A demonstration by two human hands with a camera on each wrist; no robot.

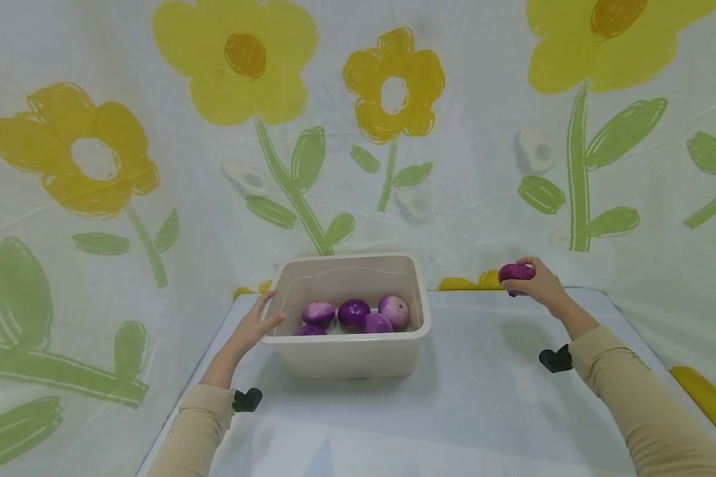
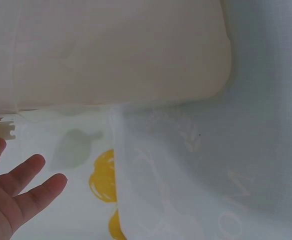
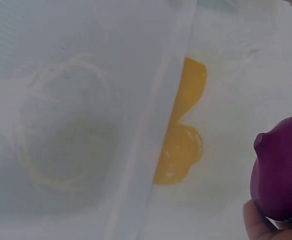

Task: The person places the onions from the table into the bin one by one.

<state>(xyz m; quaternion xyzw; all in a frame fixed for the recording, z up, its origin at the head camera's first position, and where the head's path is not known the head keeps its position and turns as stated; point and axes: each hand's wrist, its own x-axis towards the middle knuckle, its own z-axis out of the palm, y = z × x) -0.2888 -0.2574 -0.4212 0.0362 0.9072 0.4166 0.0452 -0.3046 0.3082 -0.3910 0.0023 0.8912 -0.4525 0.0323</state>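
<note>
My right hand holds a purple onion in the air above the right side of the table. In the right wrist view, the onion shows its stubby tip, with fingers against its underside. At the left end of a white plastic bin, my left hand has its thumb over the rim. Its fingers are spread and nearly straight in the left wrist view; whether they touch the wall cannot be told. Several purple onions lie inside the bin, some paler than others.
The bin stands toward the back of a table with a pale cover. A white curtain with large yellow flowers hangs behind and beside it. A dark device shows at the right wrist, another at the left.
</note>
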